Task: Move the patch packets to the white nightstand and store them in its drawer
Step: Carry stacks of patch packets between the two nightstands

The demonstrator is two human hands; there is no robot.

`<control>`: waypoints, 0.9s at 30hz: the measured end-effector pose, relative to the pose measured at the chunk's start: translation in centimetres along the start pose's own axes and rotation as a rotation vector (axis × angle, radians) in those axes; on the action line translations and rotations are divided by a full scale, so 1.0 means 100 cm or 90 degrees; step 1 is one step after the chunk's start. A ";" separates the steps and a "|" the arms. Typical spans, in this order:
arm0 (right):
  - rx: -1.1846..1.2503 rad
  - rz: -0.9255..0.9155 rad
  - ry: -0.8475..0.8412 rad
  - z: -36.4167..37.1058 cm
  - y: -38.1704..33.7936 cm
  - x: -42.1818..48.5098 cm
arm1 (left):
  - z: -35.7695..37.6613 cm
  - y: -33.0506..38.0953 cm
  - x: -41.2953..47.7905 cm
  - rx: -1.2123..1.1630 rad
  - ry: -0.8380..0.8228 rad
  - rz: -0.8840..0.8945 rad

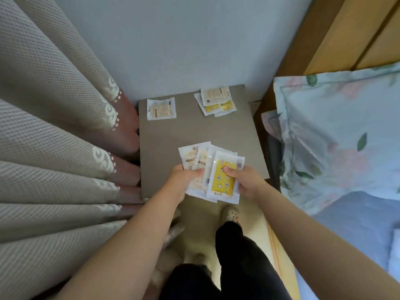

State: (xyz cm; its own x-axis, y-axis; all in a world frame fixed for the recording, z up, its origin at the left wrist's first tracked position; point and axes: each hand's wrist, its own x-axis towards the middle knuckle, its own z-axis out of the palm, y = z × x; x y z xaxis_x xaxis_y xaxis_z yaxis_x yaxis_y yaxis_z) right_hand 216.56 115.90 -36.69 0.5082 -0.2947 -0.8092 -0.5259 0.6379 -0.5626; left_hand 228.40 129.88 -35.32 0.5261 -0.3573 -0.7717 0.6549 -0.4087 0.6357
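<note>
I hold a fanned stack of patch packets (208, 161) over the near edge of a grey-brown tabletop (194, 131). My left hand (184, 177) grips the beige packets at the stack's left. The top packet (224, 178), yellow with star prints, is pinched by my right hand (244, 180). One beige packet (160, 108) lies alone at the table's far left. A small pile of packets (216, 100), beige on top of yellow ones, lies at the far right. No white nightstand is in view.
A ribbed beige curtain (54, 137) hangs close on the left. A bed with a floral pillow (337, 135) and blue sheet borders the right. A pale wall (184, 44) stands behind the table. My legs and a slipper (230, 213) are below.
</note>
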 end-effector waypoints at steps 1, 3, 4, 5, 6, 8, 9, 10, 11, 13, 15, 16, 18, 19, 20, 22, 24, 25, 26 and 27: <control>0.022 -0.002 0.014 -0.002 0.014 -0.011 | 0.000 -0.008 -0.007 0.016 -0.030 -0.002; 0.088 -0.006 0.053 -0.006 0.042 -0.032 | 0.002 -0.027 -0.021 0.047 -0.087 -0.016; 0.122 -0.011 0.076 -0.007 0.056 -0.042 | 0.002 -0.039 -0.028 0.062 -0.105 -0.022; 0.155 -0.014 0.100 -0.009 0.070 -0.053 | 0.002 -0.051 -0.033 0.079 -0.112 -0.028; 0.188 -0.015 0.125 -0.012 0.085 -0.064 | 0.003 -0.063 -0.039 0.097 -0.115 -0.030; 0.247 -0.009 0.165 -0.020 0.117 -0.087 | 0.008 -0.089 -0.053 0.131 -0.117 -0.026; 0.274 -0.006 0.180 -0.024 0.132 -0.098 | 0.011 -0.101 -0.061 0.147 -0.115 -0.029; 0.303 -0.004 0.197 -0.028 0.146 -0.108 | 0.016 -0.113 -0.069 0.161 -0.116 -0.034; 0.328 -0.003 0.218 -0.033 0.160 -0.120 | 0.021 -0.126 -0.077 0.173 -0.123 -0.040; 0.368 0.006 0.268 -0.043 0.187 -0.141 | 0.031 -0.152 -0.095 0.199 -0.154 -0.046; 0.428 0.022 0.303 -0.054 0.214 -0.163 | 0.043 -0.174 -0.113 0.226 -0.191 -0.049; 0.468 0.027 0.315 -0.060 0.228 -0.173 | 0.049 -0.185 -0.121 0.235 -0.212 -0.050; 0.528 0.031 0.344 -0.072 0.256 -0.192 | 0.063 -0.206 -0.138 0.256 -0.260 -0.057; 0.541 0.029 0.364 -0.078 0.272 -0.201 | 0.070 -0.218 -0.147 0.271 -0.286 -0.063; 0.547 0.024 0.387 -0.084 0.288 -0.211 | 0.076 -0.230 -0.157 0.289 -0.307 -0.069; 0.558 0.011 0.438 -0.096 0.320 -0.236 | 0.091 -0.255 -0.181 0.328 -0.340 -0.082; 0.578 -0.009 0.478 -0.110 0.357 -0.266 | 0.104 -0.284 -0.210 0.353 -0.390 -0.104; 0.593 -0.022 0.490 -0.116 0.376 -0.283 | 0.110 -0.299 -0.226 0.365 -0.422 -0.119; 0.614 -0.037 0.504 -0.123 0.397 -0.301 | 0.116 -0.317 -0.242 0.378 -0.453 -0.135; 0.633 -0.053 0.521 -0.130 0.420 -0.321 | 0.123 -0.336 -0.258 0.395 -0.482 -0.146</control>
State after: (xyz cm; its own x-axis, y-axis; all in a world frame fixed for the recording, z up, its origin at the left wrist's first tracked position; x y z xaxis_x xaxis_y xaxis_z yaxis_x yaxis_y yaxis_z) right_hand 169.36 142.91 -36.53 -0.2341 -0.4818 -0.8444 0.3971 0.7454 -0.5354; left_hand 186.11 142.51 -36.53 -0.2024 -0.5667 -0.7987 0.1855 -0.8230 0.5369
